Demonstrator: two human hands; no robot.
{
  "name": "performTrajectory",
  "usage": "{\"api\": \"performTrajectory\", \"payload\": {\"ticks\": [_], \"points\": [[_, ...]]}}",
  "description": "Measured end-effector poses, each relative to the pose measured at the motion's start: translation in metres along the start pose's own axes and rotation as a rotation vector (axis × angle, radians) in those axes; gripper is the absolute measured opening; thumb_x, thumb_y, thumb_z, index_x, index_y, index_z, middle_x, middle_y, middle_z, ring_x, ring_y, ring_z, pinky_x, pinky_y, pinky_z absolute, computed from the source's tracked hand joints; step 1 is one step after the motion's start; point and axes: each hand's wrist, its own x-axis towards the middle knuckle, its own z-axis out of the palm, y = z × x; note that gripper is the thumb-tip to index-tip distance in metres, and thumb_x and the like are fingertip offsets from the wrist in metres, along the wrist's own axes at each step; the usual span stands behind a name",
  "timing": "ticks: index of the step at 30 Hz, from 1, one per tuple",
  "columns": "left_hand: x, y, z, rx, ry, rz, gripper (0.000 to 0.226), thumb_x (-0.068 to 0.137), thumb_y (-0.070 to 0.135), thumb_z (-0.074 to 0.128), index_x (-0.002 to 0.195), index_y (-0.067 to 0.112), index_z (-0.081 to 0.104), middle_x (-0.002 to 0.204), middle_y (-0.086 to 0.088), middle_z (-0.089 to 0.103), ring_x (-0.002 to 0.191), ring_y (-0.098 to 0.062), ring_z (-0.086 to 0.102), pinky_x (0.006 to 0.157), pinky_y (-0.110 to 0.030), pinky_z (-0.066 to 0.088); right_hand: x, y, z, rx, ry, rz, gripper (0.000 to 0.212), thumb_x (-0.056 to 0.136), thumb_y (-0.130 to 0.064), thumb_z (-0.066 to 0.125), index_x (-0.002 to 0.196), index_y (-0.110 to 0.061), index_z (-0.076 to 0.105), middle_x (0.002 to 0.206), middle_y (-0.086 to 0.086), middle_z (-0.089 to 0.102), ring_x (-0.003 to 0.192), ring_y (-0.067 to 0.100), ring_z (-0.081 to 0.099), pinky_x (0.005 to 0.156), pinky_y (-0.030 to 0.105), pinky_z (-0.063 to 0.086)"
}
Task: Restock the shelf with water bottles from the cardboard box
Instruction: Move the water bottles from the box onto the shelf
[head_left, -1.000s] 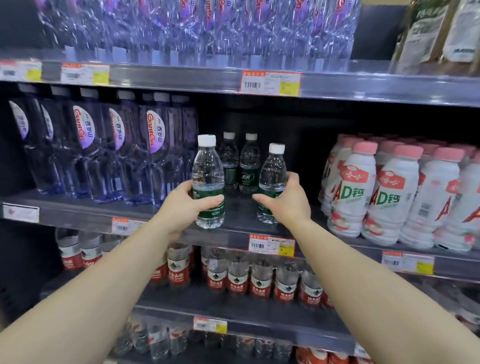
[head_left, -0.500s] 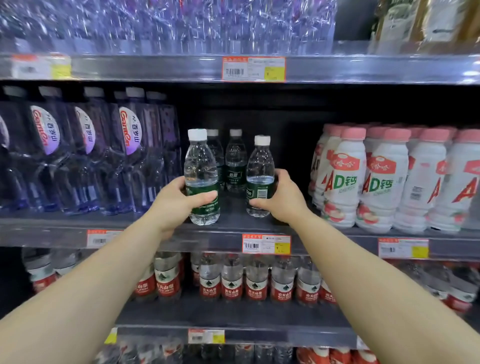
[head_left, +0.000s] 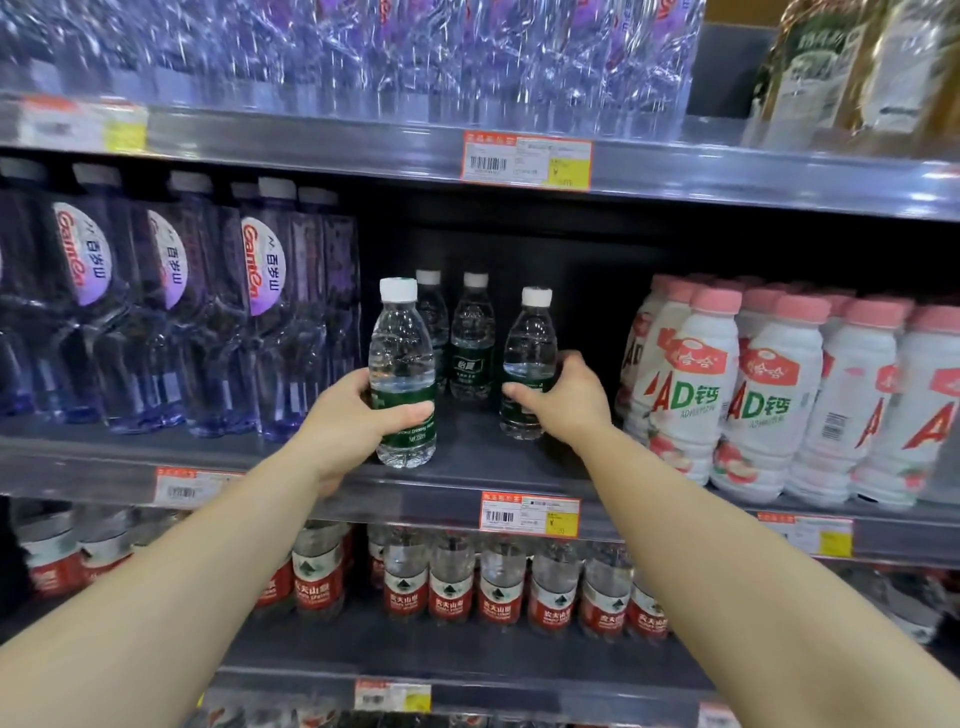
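Note:
My left hand (head_left: 347, 422) grips a small clear water bottle (head_left: 401, 364) with a green label and white cap, its base at the front of the dark middle shelf (head_left: 467, 467). My right hand (head_left: 566, 402) grips a second such bottle (head_left: 529, 353), standing a little deeper on the same shelf. Two more green-label bottles (head_left: 471, 338) stand behind them at the back of the gap. The cardboard box is out of view.
Tall purple-tinted bottles (head_left: 260, 312) fill the shelf to the left of the gap; white drink bottles with pink caps (head_left: 763, 395) fill the right. Red-label water bottles (head_left: 452, 582) line the shelf below. Price tags (head_left: 529, 513) run along the shelf edges.
Both hands have kept their grip on the bottles. The right bottle has gone a little deeper onto the shelf, and the left one stays near the front edge.

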Motion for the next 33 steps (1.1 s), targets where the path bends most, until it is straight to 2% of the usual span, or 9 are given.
{"api": "performTrajectory", "payload": {"ticks": [5,8,11,15,20,24,27,30,33], "points": [[0.000,0.000,0.004,0.097,-0.011,0.011,0.047,0.074,0.030,0.085,0.115,0.027,0.063,0.105,0.015,0.068,0.097,-0.004,0.063,0.075,-0.018,0.044,0.006,0.015,-0.007,0.150,-0.122,-0.050,0.072,0.088,-0.029,0.070,0.147,-0.015,0.032,0.139,0.005,0.054,0.129,0.022,0.049,0.106,0.033,0.039],[0.000,0.000,0.004,0.138,-0.022,0.010,0.044,0.075,0.030,0.084,0.113,0.028,0.061,0.102,0.018,0.066,0.091,0.002,0.059,0.069,-0.013,0.040,0.008,0.017,-0.008,0.192,-0.155,-0.046,0.078,0.085,-0.031,0.073,0.149,-0.018,0.030,0.138,0.001,0.052,0.129,0.019,0.047,0.103,0.027,0.037],[0.000,0.001,0.004,0.148,-0.017,-0.001,0.048,0.074,0.032,0.084,0.117,0.024,0.063,0.104,0.015,0.068,0.095,-0.003,0.063,0.070,-0.015,0.041,0.009,0.013,-0.002,0.110,-0.084,-0.023,0.094,0.068,-0.046,0.084,0.144,-0.020,0.036,0.137,0.007,0.047,0.128,0.023,0.045,0.107,0.033,0.038],[-0.001,0.003,0.003,0.168,-0.013,-0.015,0.057,0.074,0.036,0.084,0.124,0.023,0.060,0.111,0.013,0.067,0.099,-0.007,0.062,0.074,-0.018,0.042,0.014,0.012,0.004,0.079,-0.046,-0.032,0.078,0.071,-0.033,0.085,0.134,-0.011,0.044,0.127,0.008,0.059,0.117,0.025,0.056,0.096,0.032,0.047],[-0.001,0.003,0.001,0.181,-0.038,-0.031,0.062,0.074,0.038,0.083,0.129,0.023,0.058,0.119,0.010,0.065,0.103,-0.006,0.060,0.085,-0.023,0.041,0.020,0.011,0.003,0.060,-0.061,-0.035,0.074,0.079,-0.027,0.080,0.139,-0.009,0.042,0.130,0.007,0.059,0.118,0.025,0.056,0.094,0.030,0.044],[0.000,0.003,-0.003,0.263,-0.051,-0.068,0.108,0.052,0.068,0.083,0.143,0.023,0.047,0.141,0.005,0.056,0.127,-0.020,0.053,0.107,-0.038,0.042,0.022,0.011,0.006,0.088,-0.055,-0.022,0.074,0.082,-0.024,0.077,0.143,-0.010,0.038,0.134,0.008,0.057,0.120,0.026,0.055,0.092,0.028,0.043],[-0.001,0.003,-0.005,0.273,-0.054,-0.057,0.135,0.030,0.084,0.076,0.146,0.024,0.043,0.146,0.004,0.052,0.131,-0.022,0.050,0.111,-0.047,0.040,0.021,0.013,0.007,0.133,-0.057,-0.019,0.084,0.080,-0.023,0.078,0.147,-0.012,0.029,0.138,0.009,0.053,0.123,0.026,0.053,0.095,0.030,0.043],[-0.002,0.004,-0.005,0.271,-0.051,-0.051,0.119,0.042,0.074,0.079,0.144,0.024,0.045,0.143,0.005,0.055,0.127,-0.021,0.053,0.110,-0.046,0.041,0.021,0.012,0.004,0.164,0.014,-0.071,0.103,0.077,-0.022,0.081,0.153,-0.025,0.013,0.148,0.010,0.038,0.131,0.025,0.044,0.101,0.029,0.038],[-0.002,0.005,-0.004,0.271,-0.057,-0.052,0.101,0.054,0.064,0.082,0.141,0.024,0.049,0.138,0.006,0.058,0.124,-0.019,0.055,0.109,-0.043,0.042,0.022,0.009,0.001,0.115,0.026,-0.163,0.111,0.078,-0.020,0.081,0.152,-0.042,0.001,0.151,0.009,0.029,0.130,0.023,0.045,0.093,0.023,0.037]]}}
